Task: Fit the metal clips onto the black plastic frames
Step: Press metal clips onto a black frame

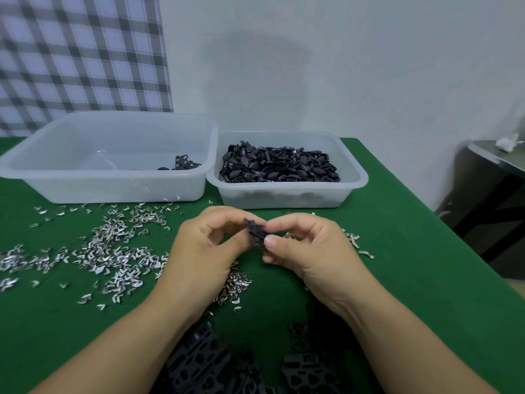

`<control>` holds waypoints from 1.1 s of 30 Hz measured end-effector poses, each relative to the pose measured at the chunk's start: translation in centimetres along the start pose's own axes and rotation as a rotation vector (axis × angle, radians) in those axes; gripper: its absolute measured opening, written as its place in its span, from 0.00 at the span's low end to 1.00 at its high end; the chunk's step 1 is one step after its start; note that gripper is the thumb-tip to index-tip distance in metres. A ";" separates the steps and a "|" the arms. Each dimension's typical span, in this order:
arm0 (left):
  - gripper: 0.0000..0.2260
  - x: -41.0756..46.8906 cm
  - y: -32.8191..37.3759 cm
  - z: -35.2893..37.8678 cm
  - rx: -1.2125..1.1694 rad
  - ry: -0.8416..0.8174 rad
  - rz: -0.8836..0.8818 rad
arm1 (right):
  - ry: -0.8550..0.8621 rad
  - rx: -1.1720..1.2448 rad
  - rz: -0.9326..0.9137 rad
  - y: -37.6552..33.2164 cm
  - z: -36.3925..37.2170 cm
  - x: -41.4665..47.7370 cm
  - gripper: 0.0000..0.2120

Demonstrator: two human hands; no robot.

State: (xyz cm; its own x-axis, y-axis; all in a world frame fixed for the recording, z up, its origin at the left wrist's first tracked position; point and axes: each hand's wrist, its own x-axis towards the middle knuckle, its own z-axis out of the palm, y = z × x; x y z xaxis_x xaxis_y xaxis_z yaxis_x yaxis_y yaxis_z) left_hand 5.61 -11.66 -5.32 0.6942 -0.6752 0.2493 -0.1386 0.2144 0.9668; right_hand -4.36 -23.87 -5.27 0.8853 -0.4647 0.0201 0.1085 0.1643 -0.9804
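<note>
Above the green table I hold a small black plastic frame between both hands. My left hand pinches its left side and my right hand pinches its right side, thumb on the front. Whether a clip is between the fingers is hidden. Shiny metal clips lie scattered over the left of the table, with a small heap under my left hand and a few at the right. More black frames lie at the near edge, between my forearms.
A translucent tub full of black plastic pieces stands behind my hands. To its left is a larger translucent tub with a few black pieces in it. A dark side table stands off the right edge.
</note>
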 end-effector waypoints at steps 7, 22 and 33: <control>0.13 -0.1 0.3 0.2 -0.252 0.042 -0.213 | 0.329 -0.288 -0.297 -1.4 -0.8 0.5 0.11; 0.05 0.0 -0.6 -0.4 0.016 0.317 -0.105 | 0.070 -1.205 -0.173 -1.1 -0.9 0.3 0.05; 0.05 0.0 -0.6 -0.1 0.013 0.312 -0.100 | -0.053 -1.406 -0.237 -0.2 0.7 0.7 0.01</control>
State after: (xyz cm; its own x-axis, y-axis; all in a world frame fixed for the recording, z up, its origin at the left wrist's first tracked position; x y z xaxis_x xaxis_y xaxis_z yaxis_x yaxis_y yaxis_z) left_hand 5.83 -11.72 -5.92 0.8877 -0.4428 0.1257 -0.0664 0.1471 0.9869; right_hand -3.45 -23.67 -4.88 0.9287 -0.3213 0.1849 -0.2499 -0.9110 -0.3281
